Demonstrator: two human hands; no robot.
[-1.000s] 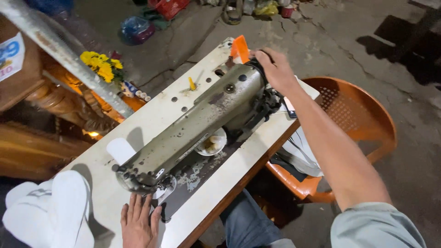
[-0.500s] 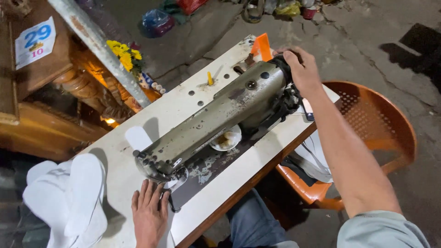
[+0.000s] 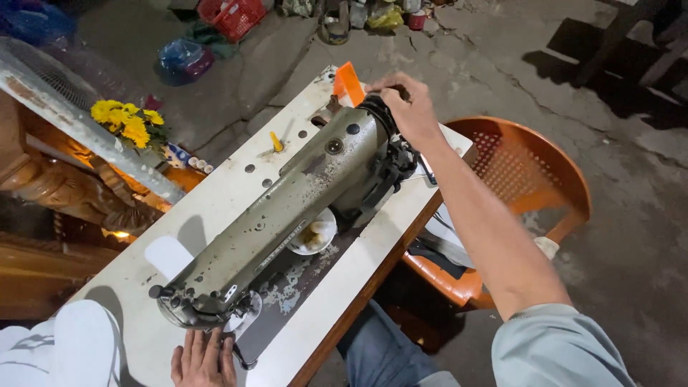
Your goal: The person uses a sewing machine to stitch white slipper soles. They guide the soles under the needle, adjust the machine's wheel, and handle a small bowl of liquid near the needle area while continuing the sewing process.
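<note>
A worn grey-green sewing machine (image 3: 287,215) lies diagonally on a white table (image 3: 215,201). My right hand (image 3: 405,107) reaches across and is closed on the black handwheel (image 3: 380,118) at the machine's far end. My left hand (image 3: 204,358) rests flat on the table at the near end, fingers spread, just below the needle head (image 3: 193,304). A small white dish (image 3: 315,233) sits under the machine's arm. An orange piece (image 3: 350,82) stands at the table's far corner.
An orange plastic chair (image 3: 527,186) stands to the right of the table with cloth on it. Yellow flowers (image 3: 125,118) and carved wooden furniture (image 3: 64,193) are on the left. White fabric (image 3: 64,351) lies at bottom left. Baskets and bags litter the concrete floor behind.
The view has shifted slightly. My right hand stays on the handwheel and my left hand stays flat by the needle end.
</note>
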